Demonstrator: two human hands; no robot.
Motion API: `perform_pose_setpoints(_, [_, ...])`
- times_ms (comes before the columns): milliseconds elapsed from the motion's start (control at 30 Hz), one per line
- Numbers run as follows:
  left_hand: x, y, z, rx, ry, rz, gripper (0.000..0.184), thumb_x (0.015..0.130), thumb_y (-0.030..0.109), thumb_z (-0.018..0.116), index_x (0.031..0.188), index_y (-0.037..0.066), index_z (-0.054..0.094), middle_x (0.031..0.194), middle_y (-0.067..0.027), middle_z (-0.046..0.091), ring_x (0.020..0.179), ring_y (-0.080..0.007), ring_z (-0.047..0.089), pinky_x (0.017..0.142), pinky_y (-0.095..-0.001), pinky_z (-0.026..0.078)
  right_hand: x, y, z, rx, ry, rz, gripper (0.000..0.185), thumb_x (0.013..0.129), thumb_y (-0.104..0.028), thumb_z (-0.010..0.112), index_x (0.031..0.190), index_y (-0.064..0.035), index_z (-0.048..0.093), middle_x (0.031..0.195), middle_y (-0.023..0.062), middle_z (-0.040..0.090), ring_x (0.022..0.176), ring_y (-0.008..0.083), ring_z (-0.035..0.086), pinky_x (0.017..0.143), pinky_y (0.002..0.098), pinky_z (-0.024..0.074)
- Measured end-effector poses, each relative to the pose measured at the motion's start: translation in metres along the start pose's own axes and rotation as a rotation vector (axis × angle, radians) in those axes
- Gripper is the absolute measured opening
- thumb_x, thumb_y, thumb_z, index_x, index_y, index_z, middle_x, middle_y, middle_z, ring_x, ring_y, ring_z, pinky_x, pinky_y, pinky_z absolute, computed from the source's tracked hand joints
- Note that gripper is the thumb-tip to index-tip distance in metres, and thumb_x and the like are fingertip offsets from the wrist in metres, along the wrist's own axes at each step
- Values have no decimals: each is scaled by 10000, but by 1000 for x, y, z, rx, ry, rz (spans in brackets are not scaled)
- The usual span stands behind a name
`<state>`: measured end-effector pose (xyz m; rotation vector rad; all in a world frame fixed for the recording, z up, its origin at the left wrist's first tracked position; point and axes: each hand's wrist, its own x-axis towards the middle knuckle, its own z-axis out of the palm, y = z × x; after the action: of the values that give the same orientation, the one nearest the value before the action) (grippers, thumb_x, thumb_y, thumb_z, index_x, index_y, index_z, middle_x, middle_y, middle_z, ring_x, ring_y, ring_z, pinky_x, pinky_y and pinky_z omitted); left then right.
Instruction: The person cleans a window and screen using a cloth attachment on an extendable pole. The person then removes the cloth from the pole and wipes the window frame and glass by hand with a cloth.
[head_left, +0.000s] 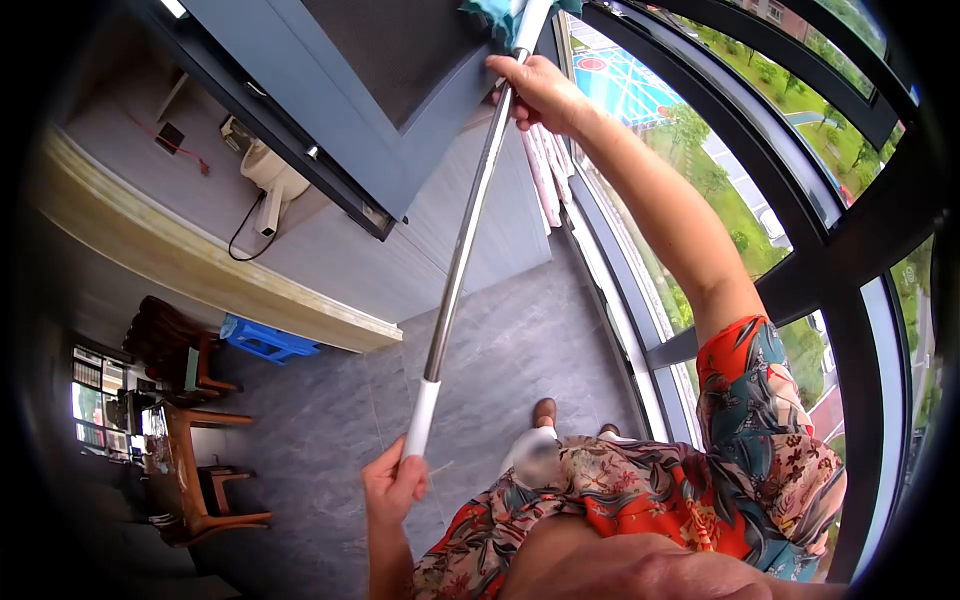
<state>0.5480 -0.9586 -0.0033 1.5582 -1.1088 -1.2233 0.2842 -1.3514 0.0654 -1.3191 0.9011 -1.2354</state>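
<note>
A mop point(466, 240) with a metal pole and white plastic sections slants across the view. Its teal cloth head point(490, 12) is at the top edge, partly cut off. My left hand point(393, 482) is closed round the white grip at the pole's lower end. Higher up, my right hand point(540, 95) grips the pole just below the head, thumb lying along it. The head is close to a grey-framed panel point(415, 150) with a dark inset, and whether they touch I cannot tell.
Dark-framed windows point(835, 235) run along the right. A ledge point(330, 255) at left holds a cream appliance point(272, 175) with a cord. Pink-and-white cloth point(543, 175) hangs by the window. Blue stools point(265, 340) and a wooden table point(182, 460) stand on the left.
</note>
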Motion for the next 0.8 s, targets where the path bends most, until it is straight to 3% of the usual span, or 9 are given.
perform_pose_setpoints(33, [7,-4,13,-15,7,22,325,866,74,516,1153,-80,505,591,-7,504,455,-38,428,415,-181,349,6,0,-7,-89,18,20,396,820,-325,560,703,48,497,510,75,460,391,166,487,343,298,424])
perform_pose_setpoints(100, [20,-9,35,-47,8,48,320,870,65,509,1161,-68,506,594,5,494,465,-30,425,420,-176,346,14,-5,-11,-125,161,54,390,815,-310,562,702,60,508,540,102,507,407,186,508,363,306,443])
perform_pose_setpoints(133, [21,-9,42,-63,1,48,315,871,67,511,1159,-61,511,594,10,490,467,-29,423,420,-175,345,15,-9,-6,-273,345,-22,393,811,-300,561,706,78,533,592,144,570,446,211,559,382,332,465])
perform_pose_setpoints(167, [25,-10,48,-79,-1,50,311,873,70,512,1158,-54,516,594,14,486,469,-27,422,421,-175,345,26,-6,-11,-343,413,-16,402,805,-305,557,831,96,544,745,205,625,628,285,637,538,388,520])
perform_pose_setpoints(267, [39,-23,55,28,7,117,305,874,83,516,1157,-30,526,599,25,480,468,-26,412,426,-177,346,63,6,-25,-481,672,-55,475,787,-301,549,1038,94,467,966,283,588,943,371,583,853,398,449])
perform_pose_setpoints(500, [29,-53,51,12,1,86,292,872,99,527,1139,-17,544,621,25,497,498,-27,435,455,-180,369,58,20,-6,-296,529,-129,408,790,-221,524,1001,122,460,971,309,566,896,399,587,790,430,471])
perform_pose_setpoints(567, [20,-86,41,29,-37,37,282,871,107,532,1122,-18,553,646,17,523,523,-36,470,472,-181,391,50,39,11,-352,565,-283,260,831,-163,495,916,76,437,644,127,519,428,194,515,366,333,414])
perform_pose_setpoints(700, [-4,-125,31,-17,-77,-200,251,860,121,560,1075,-7,578,743,-5,587,638,-58,546,539,-198,445,-5,47,51,-191,409,-325,241,839,-154,494,956,15,368,646,101,493,395,181,494,330,303,415])
perform_pose_setpoints(800, [-22,-143,25,12,-123,-365,237,841,127,595,1045,7,597,795,-13,611,700,-66,566,576,-215,465,-48,49,76,-157,332,-427,251,834,-172,509,946,-3,362,652,109,493,485,219,524,433,338,443])
